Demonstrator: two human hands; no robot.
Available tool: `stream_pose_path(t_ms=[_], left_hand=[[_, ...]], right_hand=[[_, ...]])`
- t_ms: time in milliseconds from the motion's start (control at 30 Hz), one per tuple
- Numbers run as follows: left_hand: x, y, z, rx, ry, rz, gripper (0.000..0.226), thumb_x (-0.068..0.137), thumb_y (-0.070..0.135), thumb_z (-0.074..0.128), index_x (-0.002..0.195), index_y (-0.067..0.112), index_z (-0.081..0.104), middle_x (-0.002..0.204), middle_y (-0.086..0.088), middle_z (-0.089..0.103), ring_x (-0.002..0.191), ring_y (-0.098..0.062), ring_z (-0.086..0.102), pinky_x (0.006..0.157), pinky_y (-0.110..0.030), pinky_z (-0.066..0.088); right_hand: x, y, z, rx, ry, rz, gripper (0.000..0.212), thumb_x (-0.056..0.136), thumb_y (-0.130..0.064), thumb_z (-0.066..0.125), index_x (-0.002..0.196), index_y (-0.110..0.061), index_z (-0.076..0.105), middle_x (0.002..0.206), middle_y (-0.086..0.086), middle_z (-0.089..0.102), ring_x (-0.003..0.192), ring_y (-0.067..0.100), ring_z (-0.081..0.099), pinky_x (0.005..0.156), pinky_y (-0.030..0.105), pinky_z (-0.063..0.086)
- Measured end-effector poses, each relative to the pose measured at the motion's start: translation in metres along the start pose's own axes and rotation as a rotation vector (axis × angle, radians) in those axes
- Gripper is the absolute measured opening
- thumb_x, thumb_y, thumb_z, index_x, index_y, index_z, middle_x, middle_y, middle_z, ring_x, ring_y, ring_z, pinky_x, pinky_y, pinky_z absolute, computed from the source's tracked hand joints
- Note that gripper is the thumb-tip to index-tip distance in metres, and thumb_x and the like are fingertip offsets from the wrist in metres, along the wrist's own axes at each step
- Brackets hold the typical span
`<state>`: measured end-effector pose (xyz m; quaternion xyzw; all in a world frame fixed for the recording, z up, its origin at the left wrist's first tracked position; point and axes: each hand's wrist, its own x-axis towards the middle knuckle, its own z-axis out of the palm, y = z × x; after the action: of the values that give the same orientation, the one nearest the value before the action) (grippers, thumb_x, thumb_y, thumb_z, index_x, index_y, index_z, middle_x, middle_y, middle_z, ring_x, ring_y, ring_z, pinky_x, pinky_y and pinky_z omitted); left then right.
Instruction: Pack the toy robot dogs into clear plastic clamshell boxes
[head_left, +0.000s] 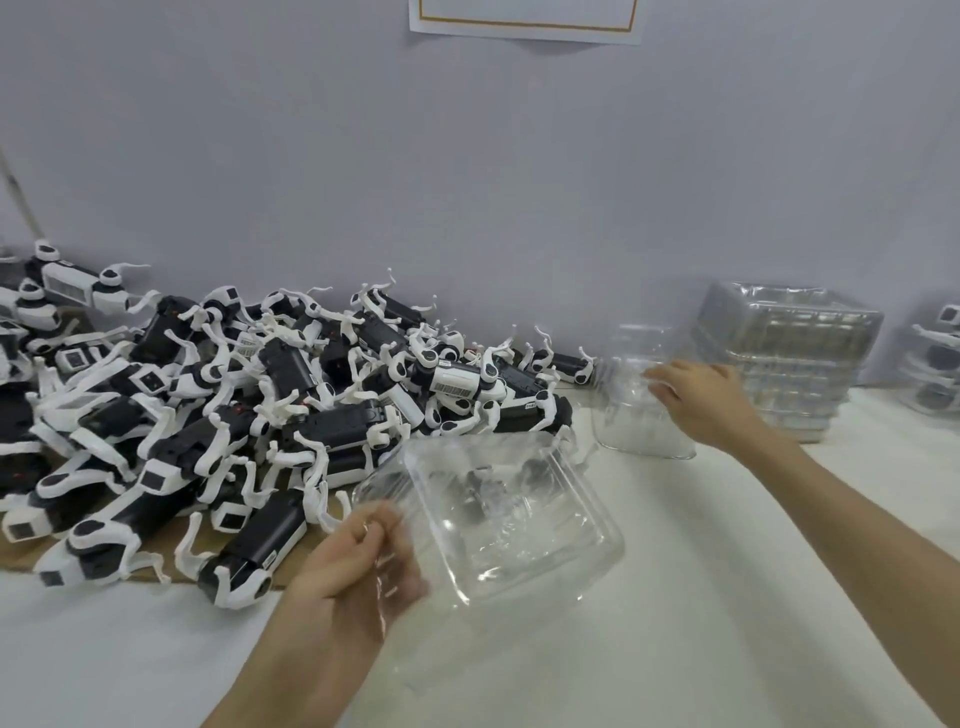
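On the white table (727, 597) in front of you, the packing is sitting at an early-looking stage. Your left hand (358, 561) is pinching the near rim of an open clamshell box (509, 525), fingers curled round the plastic, and that box is hanging just above the table beside the pile with no dog in it. Your right hand (696, 400) is reaching out to a second clamshell box (639, 415), which is standing upright just in front of the stack of empty clamshells (789, 353); the fingers are curling over its upper edge, though blur is hiding the exact grip.

Counting: you are handling two loose boxes, both empty. The stack is showing many nested layers, too blurred to number. The pile of toy robot dogs (234, 415) is lying heaped on a cardboard sheet (15, 558) to your left, dozens at least and too tangled for an exact count. At the far right edge, packed boxes (935, 364) are sitting stacked, seemingly three, cut off by the frame. By my judgement, nearly all the work is still waiting.
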<state>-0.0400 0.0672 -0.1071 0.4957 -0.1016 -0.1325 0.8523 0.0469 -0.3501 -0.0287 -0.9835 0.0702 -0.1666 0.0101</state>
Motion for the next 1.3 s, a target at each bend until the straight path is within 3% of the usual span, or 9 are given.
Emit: stream_pose_path(t_ms=[133,200,300,367,467,600,900,1100,1300], left_hand=[[-0.013,0.010,0.016,-0.067,-0.104,0.005,0.016,0.081,0.022,0.062,0.081,0.021,0.078,0.078,-0.002,0.069,0.067,-0.011,0.067,0.061,-0.026,0.057],[-0.020,0.013,0.022,-0.128,-0.139,-0.003,0.021,0.084,0.014,0.058,0.081,0.016,0.079,0.078,-0.008,0.069,0.064,-0.016,0.066,0.061,-0.028,0.058],[-0.028,0.016,0.034,-0.057,-0.173,0.051,0.012,0.081,0.022,0.076,0.085,0.012,0.079,0.083,-0.016,0.072,0.065,-0.022,0.070,0.064,-0.030,0.058],[-0.029,0.012,0.039,-0.005,-0.189,0.081,0.039,0.063,0.036,0.094,0.088,0.010,0.079,0.085,-0.018,0.073,0.067,-0.024,0.071,0.066,-0.031,0.059],[-0.031,0.007,0.046,0.027,-0.161,0.114,0.052,0.050,0.045,0.098,0.085,0.010,0.080,0.078,-0.017,0.073,0.065,-0.021,0.070,0.064,-0.028,0.057],[-0.032,0.009,0.048,0.097,-0.107,0.091,0.058,0.040,0.053,0.100,0.074,0.011,0.078,0.074,-0.022,0.072,0.055,-0.027,0.068,0.057,-0.028,0.056],[-0.034,0.019,0.057,0.158,-0.177,0.114,0.051,0.045,0.058,0.096,0.067,0.017,0.076,0.068,-0.017,0.072,0.051,-0.025,0.068,0.052,-0.024,0.051],[-0.032,0.027,0.042,0.116,-0.107,0.152,0.018,0.084,0.029,0.065,0.070,0.020,0.072,0.064,-0.006,0.064,0.054,-0.017,0.057,0.056,-0.022,0.050],[-0.033,0.025,0.047,0.119,-0.063,0.147,0.036,0.090,0.043,0.048,0.061,0.026,0.061,0.058,0.004,0.048,0.054,-0.012,0.048,0.060,-0.026,0.044]], right_hand=[[0.001,-0.008,0.006,-0.018,-0.119,0.097,0.042,0.108,-0.034,0.036,0.147,-0.024,0.047,0.152,0.002,0.048,0.141,0.023,0.041,0.115,0.047,0.021],[-0.011,-0.032,-0.012,0.119,-0.006,0.138,0.041,0.106,-0.031,0.045,0.145,-0.018,0.050,0.148,0.007,0.051,0.137,0.027,0.045,0.116,0.049,0.025],[-0.064,-0.091,-0.061,0.774,0.229,0.054,0.027,0.098,-0.038,0.057,0.099,-0.015,0.070,0.098,0.006,0.072,0.092,0.024,0.067,0.086,0.039,0.049],[-0.127,-0.136,-0.092,0.920,0.106,-0.123,0.044,0.090,-0.063,0.052,0.081,-0.023,0.068,0.075,-0.002,0.070,0.071,0.017,0.066,0.069,0.033,0.051],[-0.211,-0.181,-0.099,0.559,-0.013,-0.257,0.057,0.076,-0.090,0.038,0.103,-0.044,0.057,0.086,-0.024,0.067,0.080,0.000,0.063,0.072,0.026,0.052],[-0.231,-0.180,-0.084,0.745,0.000,-0.149,0.028,0.084,-0.060,0.062,0.108,-0.046,0.060,0.093,-0.028,0.070,0.099,-0.005,0.063,0.091,0.026,0.047],[-0.220,-0.152,-0.112,0.853,0.538,-0.124,0.012,0.092,-0.048,0.063,0.094,-0.040,0.072,0.085,-0.019,0.074,0.088,0.000,0.068,0.074,0.003,0.041],[-0.168,-0.115,-0.159,1.014,0.856,-0.147,0.017,0.101,-0.046,0.055,0.106,-0.033,0.064,0.089,-0.014,0.074,0.088,0.001,0.069,0.085,0.025,0.049],[-0.062,-0.048,-0.133,0.431,0.711,-0.193,0.028,0.104,-0.018,0.053,0.129,-0.013,0.062,0.117,0.006,0.071,0.104,0.025,0.065,0.100,0.044,0.042]])
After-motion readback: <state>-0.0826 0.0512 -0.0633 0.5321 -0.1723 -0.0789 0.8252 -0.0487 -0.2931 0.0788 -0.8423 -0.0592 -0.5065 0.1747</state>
